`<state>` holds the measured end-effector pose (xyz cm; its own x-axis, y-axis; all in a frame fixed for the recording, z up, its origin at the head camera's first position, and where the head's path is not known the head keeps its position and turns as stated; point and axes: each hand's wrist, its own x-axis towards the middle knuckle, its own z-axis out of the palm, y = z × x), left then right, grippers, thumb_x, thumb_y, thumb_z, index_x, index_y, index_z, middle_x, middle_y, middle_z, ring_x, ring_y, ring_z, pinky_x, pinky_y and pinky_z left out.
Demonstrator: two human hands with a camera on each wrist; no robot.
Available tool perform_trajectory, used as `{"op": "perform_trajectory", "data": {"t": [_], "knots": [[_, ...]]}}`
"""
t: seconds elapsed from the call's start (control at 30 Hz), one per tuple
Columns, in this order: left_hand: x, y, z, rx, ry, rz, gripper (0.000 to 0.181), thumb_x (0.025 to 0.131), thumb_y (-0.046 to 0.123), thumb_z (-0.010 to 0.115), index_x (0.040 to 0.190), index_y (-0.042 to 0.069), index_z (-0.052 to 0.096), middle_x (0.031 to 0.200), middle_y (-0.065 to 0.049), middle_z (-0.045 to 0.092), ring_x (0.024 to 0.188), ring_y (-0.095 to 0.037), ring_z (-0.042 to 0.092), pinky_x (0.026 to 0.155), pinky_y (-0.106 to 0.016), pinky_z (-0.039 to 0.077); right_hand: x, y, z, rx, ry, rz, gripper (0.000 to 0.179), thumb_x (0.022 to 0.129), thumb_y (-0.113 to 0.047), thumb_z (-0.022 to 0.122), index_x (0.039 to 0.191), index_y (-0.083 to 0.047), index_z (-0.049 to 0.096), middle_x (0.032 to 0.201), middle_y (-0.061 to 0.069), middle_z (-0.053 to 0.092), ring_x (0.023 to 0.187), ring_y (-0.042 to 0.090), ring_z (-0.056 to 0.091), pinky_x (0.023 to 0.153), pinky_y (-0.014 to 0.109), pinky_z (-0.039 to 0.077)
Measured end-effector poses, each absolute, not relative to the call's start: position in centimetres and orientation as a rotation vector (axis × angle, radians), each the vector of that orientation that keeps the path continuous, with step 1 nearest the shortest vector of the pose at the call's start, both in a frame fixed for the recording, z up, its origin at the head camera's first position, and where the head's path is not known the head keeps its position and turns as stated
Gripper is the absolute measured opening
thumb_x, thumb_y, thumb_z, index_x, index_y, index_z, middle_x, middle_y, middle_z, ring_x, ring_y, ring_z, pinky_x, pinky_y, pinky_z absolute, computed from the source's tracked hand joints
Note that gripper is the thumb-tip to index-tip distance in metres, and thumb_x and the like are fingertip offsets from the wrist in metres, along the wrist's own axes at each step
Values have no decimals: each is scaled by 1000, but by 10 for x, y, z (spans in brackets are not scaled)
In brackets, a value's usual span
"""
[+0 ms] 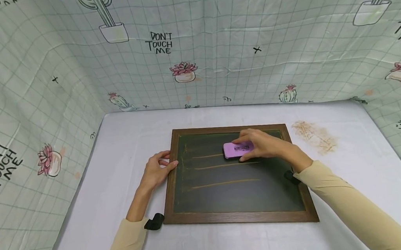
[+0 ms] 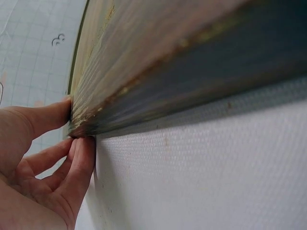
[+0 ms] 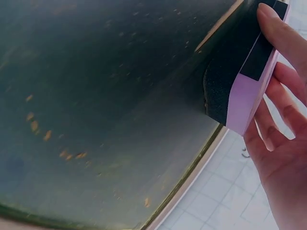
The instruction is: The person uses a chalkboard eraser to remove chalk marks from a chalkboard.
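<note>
A wood-framed chalkboard point(image 1: 220, 202) lies flat on the white table, with several yellowish chalk lines across its dark surface. My right hand point(image 1: 263, 143) grips a purple eraser point(image 1: 232, 149) labelled "MAGNETIC", which sits on the upper middle of the board. The right wrist view shows the thumb on one side of the eraser point(image 3: 242, 98), the fingers on the other, and its dark felt against the board. At the board's left edge, my left hand point(image 1: 156, 169) pinches the wooden frame point(image 2: 120, 91) between thumb and fingers.
Brownish chalk dust point(image 1: 314, 136) is smeared on the white table point(image 1: 133, 126) to the right of the board. A grid-patterned cloth point(image 1: 224, 72) with cactus drawings stands behind and at both sides. Yellow chalk crumbs point(image 3: 34, 125) dot the board's surface.
</note>
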<state>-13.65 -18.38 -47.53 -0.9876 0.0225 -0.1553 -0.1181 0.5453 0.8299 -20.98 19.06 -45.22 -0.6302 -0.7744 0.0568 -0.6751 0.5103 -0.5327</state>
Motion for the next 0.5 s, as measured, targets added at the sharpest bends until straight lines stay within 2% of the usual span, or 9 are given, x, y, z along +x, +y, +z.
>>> {"op": "perform_trajectory", "data": {"t": [0.5], "knots": [[-135, -184, -474, -84, 2630, 1424, 54, 98, 14, 72, 145, -6, 53, 133, -25, 59, 107, -36, 61, 83, -38, 48, -209, 168, -449, -1287, 2546, -779, 57, 80, -23, 91, 127, 2, 71, 94, 1, 54, 82, 16, 46, 72, 32, 39]]}}
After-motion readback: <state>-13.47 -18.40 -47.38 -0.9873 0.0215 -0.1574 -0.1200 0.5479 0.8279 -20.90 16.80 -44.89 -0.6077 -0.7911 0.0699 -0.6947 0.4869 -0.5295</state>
